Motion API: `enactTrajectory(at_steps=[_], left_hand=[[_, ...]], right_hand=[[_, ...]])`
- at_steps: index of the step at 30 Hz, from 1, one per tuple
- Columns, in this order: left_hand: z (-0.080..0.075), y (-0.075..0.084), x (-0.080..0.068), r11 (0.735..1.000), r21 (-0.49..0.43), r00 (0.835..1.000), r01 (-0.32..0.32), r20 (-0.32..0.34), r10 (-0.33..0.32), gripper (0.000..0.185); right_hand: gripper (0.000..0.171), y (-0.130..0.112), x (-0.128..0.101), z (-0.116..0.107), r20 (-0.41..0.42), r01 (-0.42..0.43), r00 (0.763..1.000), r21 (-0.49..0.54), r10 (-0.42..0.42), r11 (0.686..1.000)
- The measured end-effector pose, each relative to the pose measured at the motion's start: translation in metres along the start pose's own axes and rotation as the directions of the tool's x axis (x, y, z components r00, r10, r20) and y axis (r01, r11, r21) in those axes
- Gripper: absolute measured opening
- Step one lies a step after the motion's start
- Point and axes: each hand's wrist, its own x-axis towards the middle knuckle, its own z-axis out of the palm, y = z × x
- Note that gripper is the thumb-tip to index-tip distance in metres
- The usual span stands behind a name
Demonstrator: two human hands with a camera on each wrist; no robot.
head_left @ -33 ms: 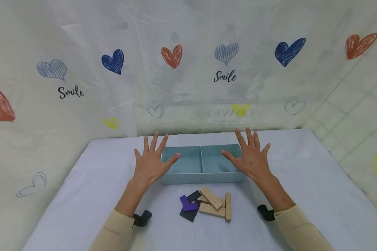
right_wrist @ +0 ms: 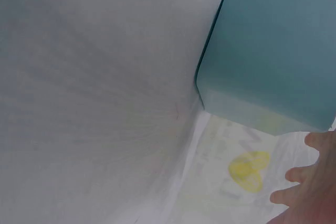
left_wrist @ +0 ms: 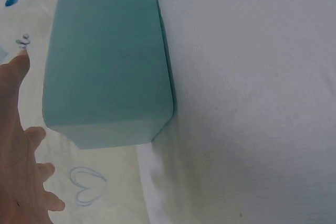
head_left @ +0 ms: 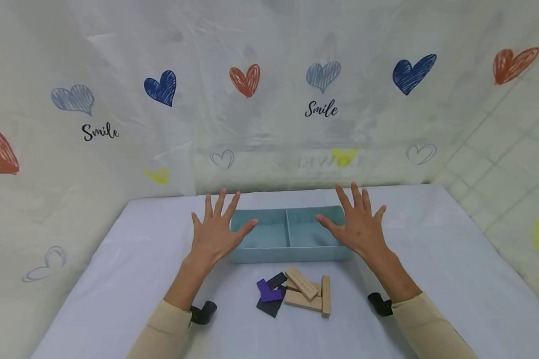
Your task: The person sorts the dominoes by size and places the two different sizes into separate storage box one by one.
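We see a teal tray (head_left: 287, 255) with 2 compartments standing near the middle of the table (head_left: 431, 279), which is covered in a pale cloth. Both compartments look bare. Our left hand (head_left: 215, 232) hovers at the tray's left end, fingers straight and spread, thumb reaching over the left compartment; it has hold of nothing. Our right hand (head_left: 358, 227) mirrors it at the tray's right end, fingers likewise splayed and holding nothing, thumb over the right compartment. We cannot tell whether either palm touches the rim.

Just in front of the tray, on the near side, lies a small heap of blocks: pale wooden blocks (head_left: 306, 294) stacked and leaning on each other, touching a purple block (head_left: 267, 293) that rests on dark blocks (head_left: 270, 306).

The left wrist view shows the tray's outer wall and corner beside fingertips (left_wrist: 21, 61); the right wrist view shows the same at the other end.

Behind the table hangs a cream curtain (head_left: 269, 99) printed with hearts and the word "Smile".
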Motion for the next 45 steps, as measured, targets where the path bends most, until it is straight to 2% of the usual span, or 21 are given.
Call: enactTrajectory(at_steps=[8, 18, 28, 35, 45], left_hand=[[0.005, -0.002, 0.001, 1.0, 0.016, 1.0, -0.005, 0.009, 0.005, 0.092], [0.0, -0.002, 0.007, 0.997, 0.01, 0.996, -0.07, -0.054, 0.07, 0.09], [0.004, -0.006, 0.01, 0.987, -0.111, 0.99, -0.113, -0.096, 0.102, 0.082], [0.008, -0.012, 0.01, 0.979, -0.179, 0.994, -0.094, -0.07, 0.083, 0.08], [0.008, -0.015, 0.005, 0.963, -0.268, 0.999, -0.038, 0.027, 0.047, 0.082]], right_hand=[[0.098, 0.002, -0.002, 0.0, -0.013, 0.004, 1.0, 0.0, -0.004, 1.0], [0.091, 0.0, -0.001, -0.002, -0.049, 0.049, 0.998, 0.022, -0.048, 0.999], [0.069, 0.002, -0.01, -0.005, -0.14, 0.161, 0.98, 0.166, -0.138, 0.973], [0.061, 0.004, -0.013, -0.003, -0.131, 0.187, 0.978, 0.222, -0.161, 0.957], [0.047, 0.007, -0.017, -0.002, -0.156, 0.208, 0.973, 0.294, -0.168, 0.933]])
